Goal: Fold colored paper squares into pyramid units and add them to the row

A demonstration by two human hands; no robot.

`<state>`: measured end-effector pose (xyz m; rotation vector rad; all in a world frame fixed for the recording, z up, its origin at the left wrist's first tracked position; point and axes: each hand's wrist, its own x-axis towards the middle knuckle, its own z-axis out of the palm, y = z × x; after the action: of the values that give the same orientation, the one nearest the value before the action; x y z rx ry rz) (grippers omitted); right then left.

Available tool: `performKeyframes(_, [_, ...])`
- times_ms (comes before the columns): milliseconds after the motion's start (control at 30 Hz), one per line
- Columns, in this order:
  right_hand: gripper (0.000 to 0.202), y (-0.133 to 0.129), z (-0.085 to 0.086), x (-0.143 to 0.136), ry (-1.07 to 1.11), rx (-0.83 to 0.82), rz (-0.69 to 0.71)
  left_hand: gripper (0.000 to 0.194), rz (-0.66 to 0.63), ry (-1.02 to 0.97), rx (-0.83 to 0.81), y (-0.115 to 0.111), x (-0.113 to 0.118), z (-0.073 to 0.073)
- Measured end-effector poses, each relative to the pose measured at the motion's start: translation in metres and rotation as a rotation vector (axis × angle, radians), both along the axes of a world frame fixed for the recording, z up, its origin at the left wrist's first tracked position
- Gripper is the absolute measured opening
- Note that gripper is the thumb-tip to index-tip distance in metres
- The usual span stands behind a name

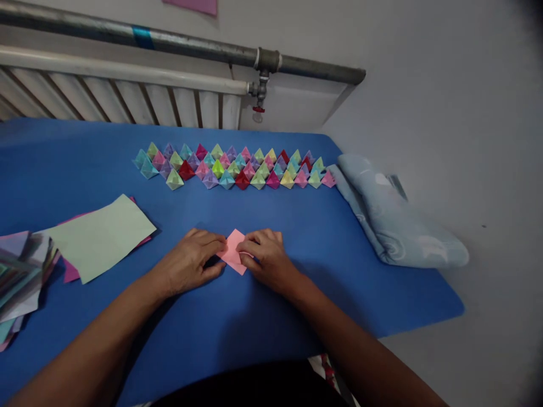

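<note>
From the head camera, with the clock face centred on the pink paper [234, 249] and twelve at the far side, the small folded sheet lies at the middle of the blue table [182, 345], between both hands. It is set with one corner toward twelve and another toward six.

The left hand [193, 257] comes in from eight o'clock, grasping the sheet by its nine o'clock corner, fingertips on top and thumb at the near edge. The right hand [268, 257] comes in from four o'clock and pinches the three o'clock side between thumb and bent forefinger; its fingers hide part of that side, so the fold there is hard to read.

At twelve o'clock, well apart from the hands, stand close rows of folded paper pieces [241, 180] in green, blue, purple, pink, red and yellow, each peaked. At nine to ten o'clock, near the left hand, a pale green sheet [106, 237] lies over a magenta sheet [71, 272] that shows past its edges. Farther out at nine o'clock is a loose paper stack [27, 299] of mixed colours, cut off by the frame.

At three o'clock a folded pale blue cloth [407, 232] lies by the wall, its far end just beside the rows. Beyond the table, a white radiator [127, 102] stands at ten to eleven o'clock, and a red-handled valve [259, 107] hangs from a metal pipe [190, 46] at twelve.
</note>
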<state>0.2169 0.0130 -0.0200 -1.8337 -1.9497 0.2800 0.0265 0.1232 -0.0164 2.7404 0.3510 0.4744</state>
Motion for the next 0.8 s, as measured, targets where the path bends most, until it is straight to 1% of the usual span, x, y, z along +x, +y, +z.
performKeyframes(200, [0.013,0.0001,-0.0007,-0.0022,-0.001,0.018,-0.027,0.013,-0.001,-0.027,0.07,0.0003,0.0004,-0.0045])
performKeyframes(500, [0.012,0.0012,-0.0015,-0.0044,0.019,0.002,-0.063,0.019,0.022,-0.049,0.118,-0.0016,0.0004,-0.0076])
performKeyframes(667, [0.01,0.0022,-0.0018,-0.0069,0.064,-0.019,-0.108,0.02,0.064,-0.063,0.096,-0.0033,0.001,-0.0079])
performKeyframes(800, [0.008,0.0036,-0.001,-0.0085,0.097,-0.036,-0.136,0.019,0.096,-0.051,0.042,-0.0049,0.0018,-0.0084])
